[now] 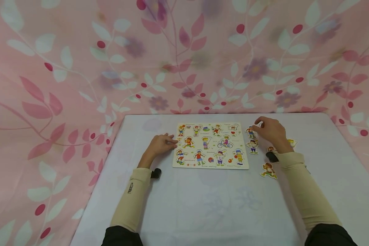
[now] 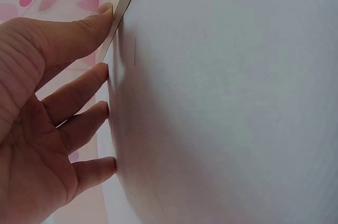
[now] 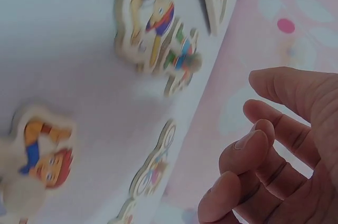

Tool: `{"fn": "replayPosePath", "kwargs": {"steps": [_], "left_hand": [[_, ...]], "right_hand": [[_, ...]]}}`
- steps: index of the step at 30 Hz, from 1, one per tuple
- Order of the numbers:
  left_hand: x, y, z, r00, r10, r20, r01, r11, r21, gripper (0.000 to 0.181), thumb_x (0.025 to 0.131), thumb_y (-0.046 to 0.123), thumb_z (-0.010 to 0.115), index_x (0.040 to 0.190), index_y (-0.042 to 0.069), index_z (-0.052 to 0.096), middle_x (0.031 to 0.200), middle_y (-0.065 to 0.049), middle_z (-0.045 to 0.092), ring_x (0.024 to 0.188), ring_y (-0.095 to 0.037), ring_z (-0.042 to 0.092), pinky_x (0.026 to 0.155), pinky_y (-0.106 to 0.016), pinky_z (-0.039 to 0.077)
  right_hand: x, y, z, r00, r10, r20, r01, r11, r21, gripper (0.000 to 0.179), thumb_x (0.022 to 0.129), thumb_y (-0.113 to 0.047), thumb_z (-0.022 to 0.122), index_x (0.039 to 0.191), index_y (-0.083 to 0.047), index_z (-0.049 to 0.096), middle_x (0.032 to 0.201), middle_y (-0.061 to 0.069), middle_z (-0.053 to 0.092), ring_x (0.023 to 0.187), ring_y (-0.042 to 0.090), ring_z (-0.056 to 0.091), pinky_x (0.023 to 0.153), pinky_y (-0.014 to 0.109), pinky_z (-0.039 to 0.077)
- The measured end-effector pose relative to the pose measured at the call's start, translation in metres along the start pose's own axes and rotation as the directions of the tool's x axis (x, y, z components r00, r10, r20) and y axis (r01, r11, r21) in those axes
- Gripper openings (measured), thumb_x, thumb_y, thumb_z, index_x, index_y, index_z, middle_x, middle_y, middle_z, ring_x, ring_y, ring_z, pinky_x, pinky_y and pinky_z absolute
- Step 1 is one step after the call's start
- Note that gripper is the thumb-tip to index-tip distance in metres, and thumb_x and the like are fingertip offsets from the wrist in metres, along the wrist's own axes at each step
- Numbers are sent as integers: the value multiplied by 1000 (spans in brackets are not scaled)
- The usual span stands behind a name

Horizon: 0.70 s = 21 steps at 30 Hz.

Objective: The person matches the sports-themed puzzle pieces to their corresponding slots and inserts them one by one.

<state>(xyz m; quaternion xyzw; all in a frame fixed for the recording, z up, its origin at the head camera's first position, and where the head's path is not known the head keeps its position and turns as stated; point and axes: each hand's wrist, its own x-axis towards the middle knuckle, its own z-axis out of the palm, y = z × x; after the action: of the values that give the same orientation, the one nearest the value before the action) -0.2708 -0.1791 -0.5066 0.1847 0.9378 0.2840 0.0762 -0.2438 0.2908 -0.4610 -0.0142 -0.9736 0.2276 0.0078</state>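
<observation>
A pale puzzle board (image 1: 210,164) printed with sporting children lies on the table. My left hand (image 1: 161,146) is at its left edge; in the left wrist view the thumb (image 2: 95,34) rests on the board's edge and the other fingertips reach the white cloth. My right hand (image 1: 272,130) hovers above loose pieces on the board's right, fingers loosely bent, nothing between them. Below it in the right wrist view are a knobbed child-shaped piece (image 3: 134,39) and a smaller piece (image 3: 185,57). A red-haired figure piece (image 3: 53,166) and a bicycle piece (image 3: 153,171) lie apart from them.
Right of the board lie a white-clothed figure piece (image 1: 252,146) and a running-child piece (image 1: 268,171). Another yellowish piece (image 1: 292,142) shows beside the right wrist. A white cloth (image 1: 209,205) covers the table, and a pink floral curtain (image 1: 184,68) hangs behind.
</observation>
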Motion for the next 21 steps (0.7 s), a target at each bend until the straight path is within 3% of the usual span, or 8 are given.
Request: {"fn": "replayPosePath", "kwargs": {"steps": [6, 15, 21], "left_hand": [[-1, -2, 0, 1000, 6, -9, -6, 999, -32, 26, 85, 26, 80, 109, 16, 78, 132, -8, 61, 137, -33, 41, 114, -52, 26], [-1, -3, 1, 1000, 19, -12, -19, 1000, -22, 26, 85, 26, 79, 109, 16, 78, 131, -8, 61, 136, -34, 42, 113, -52, 27], [-1, 0, -1, 1000, -1, 0, 1, 1000, -18, 26, 85, 27, 79, 109, 17, 78, 132, -7, 60, 137, -33, 41, 114, -51, 26]], "right_hand": [[-5, 19, -9, 999, 32, -18, -32, 999, 11, 34, 95, -37, 63, 113, -9, 66, 99, 17, 62, 77, 31, 56, 57, 40, 43], [-10, 50, -18, 997, 68, -34, -68, 998, 8, 35, 93, -39, 64, 112, -9, 65, 96, 17, 62, 70, 29, 53, 50, 36, 39], [-12, 69, -21, 996, 88, -20, -88, 996, 8, 37, 93, -37, 64, 114, -7, 64, 98, 19, 65, 79, 33, 59, 52, 37, 42]]}}
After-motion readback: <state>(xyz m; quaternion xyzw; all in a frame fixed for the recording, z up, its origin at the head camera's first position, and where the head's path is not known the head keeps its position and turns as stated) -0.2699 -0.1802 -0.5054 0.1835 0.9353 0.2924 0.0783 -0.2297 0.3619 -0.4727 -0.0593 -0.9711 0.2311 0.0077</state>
